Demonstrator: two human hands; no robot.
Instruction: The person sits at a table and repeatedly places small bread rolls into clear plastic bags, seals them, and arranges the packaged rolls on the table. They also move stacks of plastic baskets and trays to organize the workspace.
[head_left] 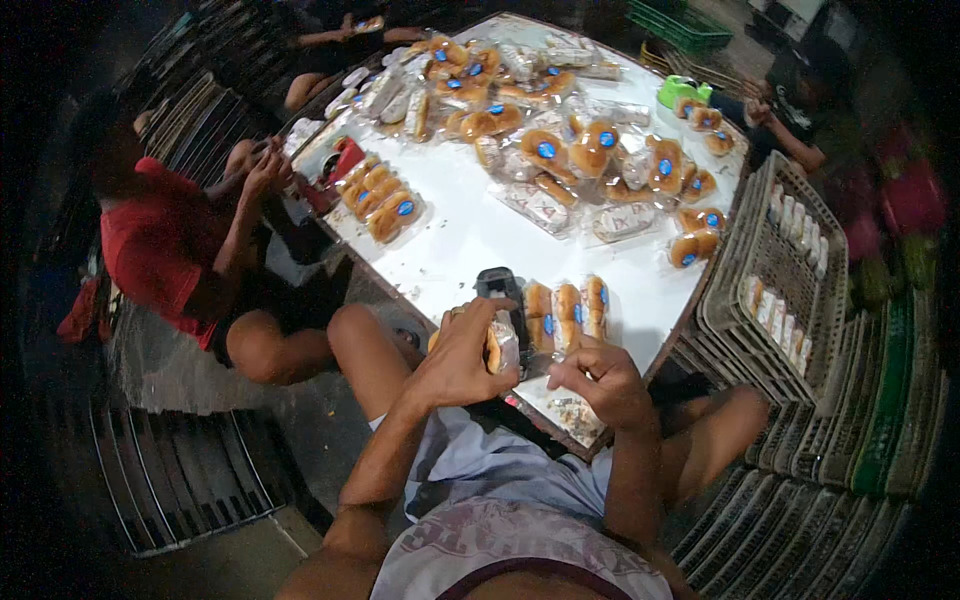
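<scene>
Plastic-wrapped buns [380, 200] line the left of the table [450, 225], seemingly finished. Near the middle, the left hand [455, 358] grips a bun pack [500, 345] beside the black dispenser [497, 284]; its sealing looks unfinished. Rightward, a short row of packs [567, 310] seems done; the far heap [594, 150] lies unordered. The right hand [607, 385] is curled, its hold unclear; the right-hand crate [738, 252] bears packs.

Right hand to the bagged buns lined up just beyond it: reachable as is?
Probably yes: the right hand is just short of the bagged buns, and nothing visible blocks the way; the black device stands to their left. Whether that hand is pinching something is unclear.
</scene>
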